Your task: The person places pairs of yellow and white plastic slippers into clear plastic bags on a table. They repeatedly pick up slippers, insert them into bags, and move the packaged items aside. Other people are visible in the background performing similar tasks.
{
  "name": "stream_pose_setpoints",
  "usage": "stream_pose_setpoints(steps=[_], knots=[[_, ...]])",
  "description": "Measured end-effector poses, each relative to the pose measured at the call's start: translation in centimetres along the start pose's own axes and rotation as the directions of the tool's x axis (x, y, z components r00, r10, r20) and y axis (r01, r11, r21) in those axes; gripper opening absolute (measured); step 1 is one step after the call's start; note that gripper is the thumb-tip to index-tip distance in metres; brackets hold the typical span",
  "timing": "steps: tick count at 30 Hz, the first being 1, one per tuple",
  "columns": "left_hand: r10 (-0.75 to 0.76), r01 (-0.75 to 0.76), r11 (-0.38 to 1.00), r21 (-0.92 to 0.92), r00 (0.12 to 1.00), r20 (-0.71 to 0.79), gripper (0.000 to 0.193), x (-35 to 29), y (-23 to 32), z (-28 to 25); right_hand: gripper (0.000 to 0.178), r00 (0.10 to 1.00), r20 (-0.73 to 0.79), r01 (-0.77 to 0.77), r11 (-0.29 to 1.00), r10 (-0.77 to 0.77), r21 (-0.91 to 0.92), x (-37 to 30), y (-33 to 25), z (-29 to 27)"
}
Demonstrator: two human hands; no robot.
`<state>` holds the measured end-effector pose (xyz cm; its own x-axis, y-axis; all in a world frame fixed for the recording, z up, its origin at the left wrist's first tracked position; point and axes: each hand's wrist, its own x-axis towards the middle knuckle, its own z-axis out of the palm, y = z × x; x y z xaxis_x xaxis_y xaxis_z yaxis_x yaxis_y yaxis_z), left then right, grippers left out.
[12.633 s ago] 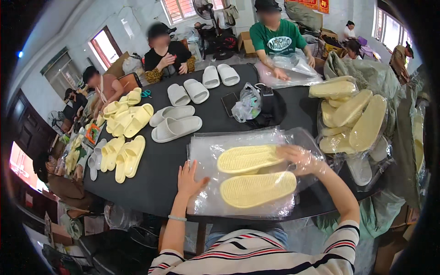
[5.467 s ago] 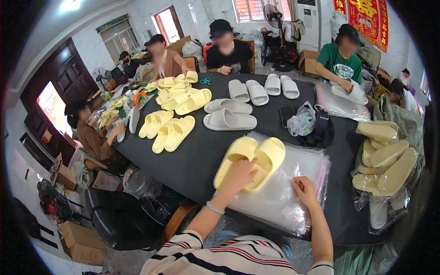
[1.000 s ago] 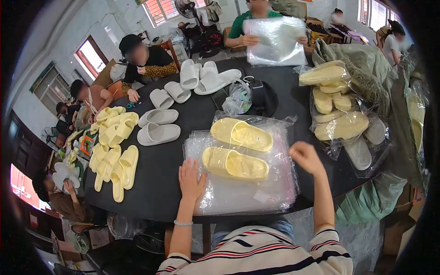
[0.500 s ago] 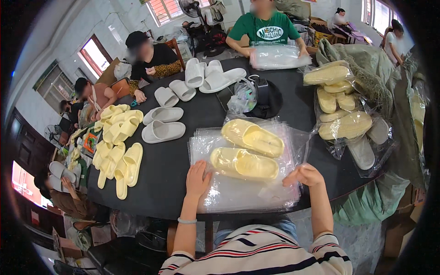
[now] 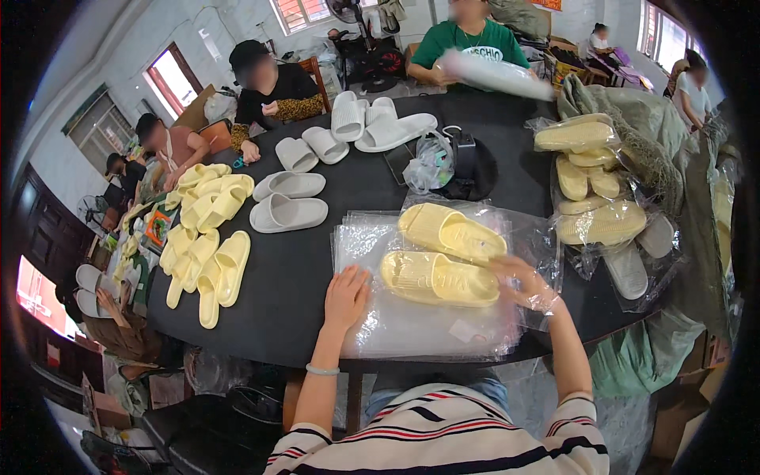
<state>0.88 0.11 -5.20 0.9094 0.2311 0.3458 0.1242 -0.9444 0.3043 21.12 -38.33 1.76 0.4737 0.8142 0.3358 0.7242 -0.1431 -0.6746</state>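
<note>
Pale yellow moulded foam slippers, one pair: near slipper (image 5: 438, 279) and far slipper (image 5: 451, 232), lying side by side on a stack of clear plastic bags (image 5: 419, 324) at the near edge of the round black table (image 5: 301, 269).

Left hand (image 5: 346, 297): flat on the left part of the bag stack, fingers together, pressing the plastic down and holding nothing.

Right hand (image 5: 524, 283): at the right end of the near slipper, fingers curled into the clear film; whether it grips the slipper itself or only the plastic cannot be told.

Progress, as judged: the pair is lined up on the top bag but not plainly inside it; bagging looks begun rather than finished. Bagged yellow slippers (image 5: 586, 182) are piled far right; loose yellow slippers (image 5: 207, 245) and grey-white slippers (image 5: 317, 170) wait to the left and far side.

Change from half a second ago: the right hand has moved in from the stack's right corner to the near slipper's end; the left hand keeps its place; the pair lies as before. Other people sit round the far side.
</note>
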Motion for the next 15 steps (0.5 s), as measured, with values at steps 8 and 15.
stream_pose_setpoints(steps=[8,15], knots=[[-0.007,0.006,0.987,-0.158,1.000,-0.007,0.047,-0.1,-1.4,0.6,0.047,0.987,0.152,0.089,0.947,-0.044,-0.308,10.2,-0.2,5.9],[-0.295,0.168,0.253,-0.953,0.951,0.090,0.054,-0.4,-3.4,1.8,0.033,0.972,0.169,0.165,0.986,-0.165,0.013,11.8,-2.5,10.6]])
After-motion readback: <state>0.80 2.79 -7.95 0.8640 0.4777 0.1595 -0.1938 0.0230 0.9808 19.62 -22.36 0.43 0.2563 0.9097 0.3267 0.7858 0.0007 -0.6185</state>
